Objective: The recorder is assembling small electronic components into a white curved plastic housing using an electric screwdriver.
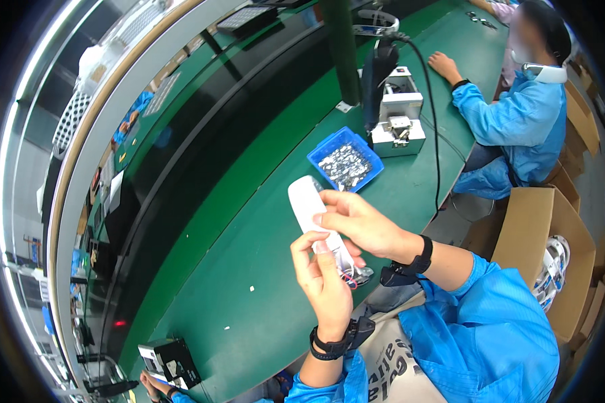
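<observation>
Above the green bench I hold a long white plastic housing (307,201) with rounded ends, tilted so its far end points up and left. My left hand (321,272) is closed round its near end, thumb on top. My right hand (359,225) grips its right side, thumb pressed on the upper face and fingers underneath. Thin red and dark wires (348,279) stick out at the near end by my left fingers. What they join to is partly hidden. Just beyond the housing, a blue bin (325,146) of small metallic parts sits on the bench.
A white bench fixture (400,114) and a dark hanging powered tool (381,74) with a black cable stand behind the bin. At right, a co-worker in blue (517,121) rests a hand on the bench. An open cardboard box (514,228) holds white parts. A black-and-white device (171,363) stands lower left.
</observation>
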Demonstrator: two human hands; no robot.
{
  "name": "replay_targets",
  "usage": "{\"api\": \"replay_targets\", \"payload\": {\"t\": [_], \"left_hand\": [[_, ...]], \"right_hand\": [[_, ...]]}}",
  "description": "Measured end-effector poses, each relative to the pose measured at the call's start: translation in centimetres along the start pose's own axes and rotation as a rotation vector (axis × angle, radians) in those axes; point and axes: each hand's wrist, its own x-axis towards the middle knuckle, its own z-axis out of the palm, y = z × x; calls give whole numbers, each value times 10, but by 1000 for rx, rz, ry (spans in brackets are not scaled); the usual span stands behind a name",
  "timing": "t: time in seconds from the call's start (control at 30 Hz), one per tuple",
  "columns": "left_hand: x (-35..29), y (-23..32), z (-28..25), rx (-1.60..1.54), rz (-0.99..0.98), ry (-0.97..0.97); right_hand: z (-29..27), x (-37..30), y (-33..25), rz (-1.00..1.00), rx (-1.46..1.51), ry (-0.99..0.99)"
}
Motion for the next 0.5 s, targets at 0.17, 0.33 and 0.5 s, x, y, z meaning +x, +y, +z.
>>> {"api": "replay_targets", "payload": {"t": [0.17, 0.33, 0.5], "left_hand": [[-2, 7, -13, 23, 72, 1], [10, 4, -17, 30, 79, 24], [13, 7, -10, 33, 45, 26]], "right_hand": [[-37, -3, 9, -340, -686, -80], [-103, 30, -12, -507, -1208, 299], [-137, 62, 12, -340, -1754, 131]]}}
